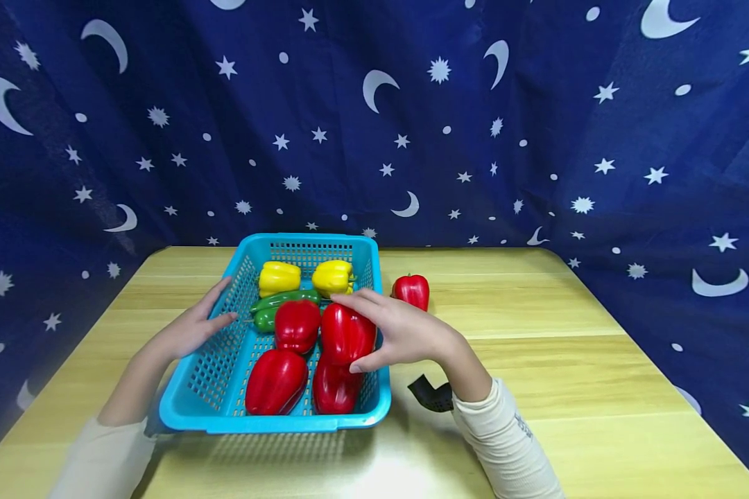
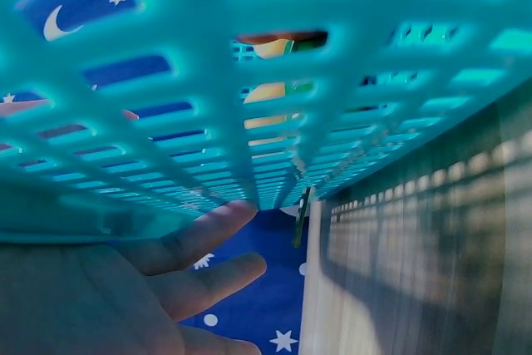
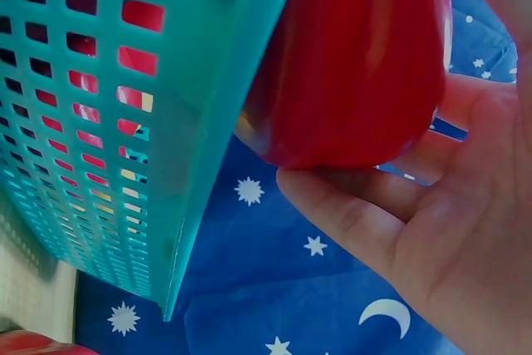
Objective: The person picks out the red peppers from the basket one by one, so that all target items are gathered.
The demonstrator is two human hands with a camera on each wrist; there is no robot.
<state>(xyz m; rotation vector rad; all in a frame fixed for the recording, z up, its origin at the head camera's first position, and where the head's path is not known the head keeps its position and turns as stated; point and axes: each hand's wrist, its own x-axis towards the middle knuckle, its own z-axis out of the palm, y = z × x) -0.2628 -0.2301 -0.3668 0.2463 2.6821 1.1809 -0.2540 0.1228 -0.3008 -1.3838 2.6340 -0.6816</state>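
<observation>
My right hand (image 1: 406, 329) grips a red bell pepper (image 1: 347, 333) at the right side of a blue basket (image 1: 281, 424). In the right wrist view that pepper (image 3: 357, 64) appears close beside the basket rim, with fingers round its far side. My left hand (image 1: 190, 329) rests at the basket's left rim, thumb over the rim; in the left wrist view its fingers (image 2: 208, 284) stretch out straight along the outer wall. Inside the basket lie three more red bell peppers (image 1: 277, 381), two green peppers (image 1: 283, 299) and yellow bell peppers (image 1: 279, 278).
Another red bell pepper (image 1: 412, 291) sits on the wooden table (image 1: 537, 333) right of the basket. Near my right forearm lies a bent black strip (image 1: 431, 395). A blue curtain (image 1: 349, 125) with moons and stars hangs behind the table and along its sides.
</observation>
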